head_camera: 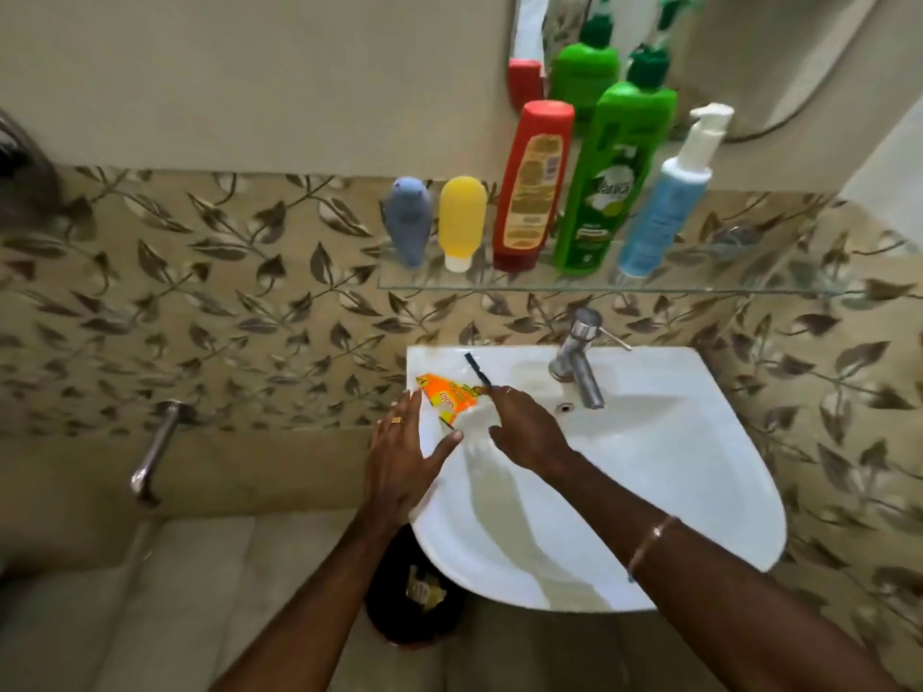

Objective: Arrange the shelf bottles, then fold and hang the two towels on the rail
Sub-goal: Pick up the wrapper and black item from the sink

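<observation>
Both hands (399,457) hover at sink (649,467), bottles (529,187) well above.

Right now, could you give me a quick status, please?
Both hands, left hand and right hand, open over sink rim. Five bottles upright on shelf. Orange packet underneath.

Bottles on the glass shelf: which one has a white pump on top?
The pale blue bottle at the right end of the row. The tall green bottle beside it has a dark green pump; the others show none.

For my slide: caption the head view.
Both hands reach the orange packet on the sink rim; five bottles line the glass shelf.
</observation>
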Action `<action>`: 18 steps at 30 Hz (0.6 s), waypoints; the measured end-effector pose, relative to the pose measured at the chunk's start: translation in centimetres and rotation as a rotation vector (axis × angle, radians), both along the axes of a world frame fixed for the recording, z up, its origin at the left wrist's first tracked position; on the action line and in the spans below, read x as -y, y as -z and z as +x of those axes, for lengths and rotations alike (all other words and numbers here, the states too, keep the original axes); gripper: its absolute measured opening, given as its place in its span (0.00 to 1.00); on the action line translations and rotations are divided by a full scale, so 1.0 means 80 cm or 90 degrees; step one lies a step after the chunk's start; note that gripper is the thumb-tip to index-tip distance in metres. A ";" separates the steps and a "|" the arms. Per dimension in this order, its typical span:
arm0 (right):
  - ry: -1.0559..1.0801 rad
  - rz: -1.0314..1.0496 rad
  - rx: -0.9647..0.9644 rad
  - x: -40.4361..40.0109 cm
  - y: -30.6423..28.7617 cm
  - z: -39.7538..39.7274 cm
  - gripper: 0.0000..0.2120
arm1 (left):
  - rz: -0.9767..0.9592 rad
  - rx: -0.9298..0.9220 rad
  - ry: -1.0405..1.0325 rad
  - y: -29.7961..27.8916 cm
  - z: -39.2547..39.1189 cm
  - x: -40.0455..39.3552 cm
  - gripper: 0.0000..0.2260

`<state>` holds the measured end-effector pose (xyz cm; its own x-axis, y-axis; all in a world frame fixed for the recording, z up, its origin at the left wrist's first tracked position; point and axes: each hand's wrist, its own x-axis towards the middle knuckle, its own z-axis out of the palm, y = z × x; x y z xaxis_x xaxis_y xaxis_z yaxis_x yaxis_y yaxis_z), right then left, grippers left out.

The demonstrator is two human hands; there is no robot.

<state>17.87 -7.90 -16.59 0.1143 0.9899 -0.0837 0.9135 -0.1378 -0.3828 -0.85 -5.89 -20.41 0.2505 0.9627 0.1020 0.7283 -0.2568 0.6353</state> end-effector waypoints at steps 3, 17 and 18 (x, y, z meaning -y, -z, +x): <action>-0.079 0.007 0.124 -0.046 0.041 -0.012 0.34 | -0.043 -0.020 -0.005 0.032 -0.015 -0.019 0.38; 0.285 0.313 -0.365 -0.018 0.078 -0.075 0.12 | -0.154 0.101 0.020 0.082 -0.021 -0.040 0.26; 0.338 0.306 -0.450 0.000 0.067 -0.090 0.08 | -0.169 0.117 0.021 0.082 -0.022 -0.041 0.27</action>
